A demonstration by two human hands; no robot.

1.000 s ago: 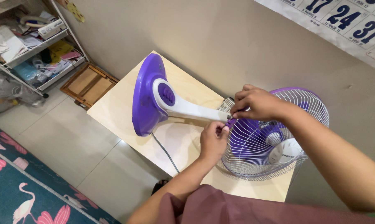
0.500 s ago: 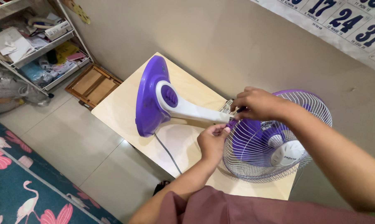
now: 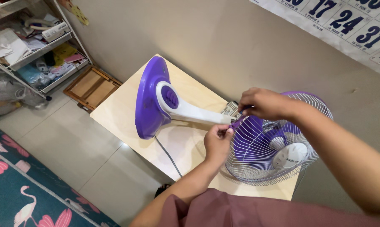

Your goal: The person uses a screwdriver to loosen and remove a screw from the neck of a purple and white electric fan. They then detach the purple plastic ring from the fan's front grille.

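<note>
The fan is lying on the table, and we are pinching its neck joint with left hand and right hand, steadying the stand beside the joint.

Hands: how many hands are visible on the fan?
2. The left hand pinches at the joint where the fan's white neck ends; the right hand grips above, at the wire grille. None seems hidden.
</note>
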